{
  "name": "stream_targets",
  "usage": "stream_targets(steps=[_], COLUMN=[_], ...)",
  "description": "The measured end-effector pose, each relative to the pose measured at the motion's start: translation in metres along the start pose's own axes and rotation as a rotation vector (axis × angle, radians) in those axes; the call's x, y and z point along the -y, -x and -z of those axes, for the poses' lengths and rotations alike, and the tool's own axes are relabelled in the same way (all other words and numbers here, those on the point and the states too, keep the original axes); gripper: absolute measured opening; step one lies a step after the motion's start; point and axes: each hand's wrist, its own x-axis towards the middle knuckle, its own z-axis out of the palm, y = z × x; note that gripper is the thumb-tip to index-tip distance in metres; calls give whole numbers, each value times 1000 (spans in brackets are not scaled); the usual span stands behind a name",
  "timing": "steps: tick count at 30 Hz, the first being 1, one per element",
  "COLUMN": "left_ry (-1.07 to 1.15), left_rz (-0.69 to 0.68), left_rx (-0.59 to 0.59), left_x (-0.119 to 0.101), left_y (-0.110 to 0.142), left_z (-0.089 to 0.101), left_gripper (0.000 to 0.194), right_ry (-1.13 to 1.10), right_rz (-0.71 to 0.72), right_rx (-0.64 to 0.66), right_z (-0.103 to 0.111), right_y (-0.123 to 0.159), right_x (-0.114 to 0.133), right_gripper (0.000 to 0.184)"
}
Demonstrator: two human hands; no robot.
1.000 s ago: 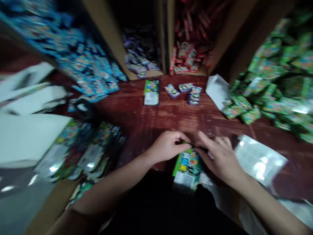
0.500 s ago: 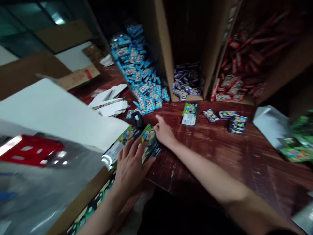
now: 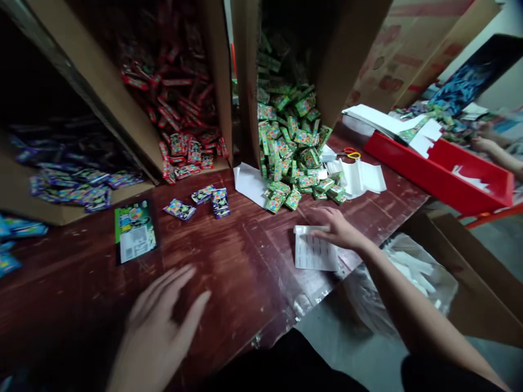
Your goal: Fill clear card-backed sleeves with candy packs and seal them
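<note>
The left hand (image 3: 157, 324) hangs open above the bench (image 3: 232, 272), thumb well apart from the fingers, blurred and holding nothing that can be seen. Beyond its fingertips, slightly to the left, lies a flat green-and-black packet (image 3: 134, 231) with a pale printed panel on its near half. Farther from that hand and to its right are three small purple packets (image 3: 220, 202), two close together and one just beside them.

The right hand (image 3: 341, 228) is also open, its thumb and fingers apart over the far right part of a white sheet (image 3: 312, 256) with small rows of print. The sheet lies flat on the bench near its front edge; whether the thumb presses on it, I cannot tell.

Beyond the right hand, green packets (image 3: 294, 141) spill from a cardboard box onto the bench, their near edge touching or just beside a piece of white paper (image 3: 250, 185). To that hand's far right are yellow-handled scissors (image 3: 352, 154) and a long red tray (image 3: 408, 163), with another person's hand (image 3: 485, 144) behind the tray. Below the bench, by the right forearm, sits a clear bag (image 3: 363, 296) with white pieces in it. Boxes beyond the left hand hold red packets (image 3: 180, 147) and a purple heap (image 3: 81, 182).
</note>
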Motion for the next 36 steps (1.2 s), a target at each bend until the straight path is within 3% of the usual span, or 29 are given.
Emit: stream_targets(steps=[2,5,7,9,12,15,18,22,27,31,36], left_ry=[154,431,560,695,910,1045,1037,986,811,916,1007], left_rz=[-70,-255,-269,-170,63,192,239,309,315,332,415], left_rx=[136,341,464,611,679,653,634,616,550,532,477], left_x=[-41,-101,-125,-129,-115,-103,-99,-89,-80,-86,-88], left_y=[-50,-116,-142,-152,-150,-145,-147,-156,-160,-158,-157], left_z=[-44,-112,-146,-165,-167,-159,-158,-164,-170,-176,-185], left_gripper=[50,75,83,71,50,53,50,29,38,28,29], right_ry=[-68,-215,-307,-403,-545,-629,-722,-765,-817,-908,-811], right_rz=[-61,-121,-143,-173,-281,-350,-308,-281,-399,-415,-378], right_rx=[36,39,9,-29,-67,-98,-113,-109,-157,-184,-240], right_z=[12,0,-12,-19,-19,-19,-23,-30,-39,-41,-39], right_y=[21,42,48,50,47,40,32,28,26,21,18], right_x=[-34,-44,-38,-30,-23,-19,-18,-21,-22,-20,-18], right_gripper=[62,52,50,47,34,33,29,27,31,34,30])
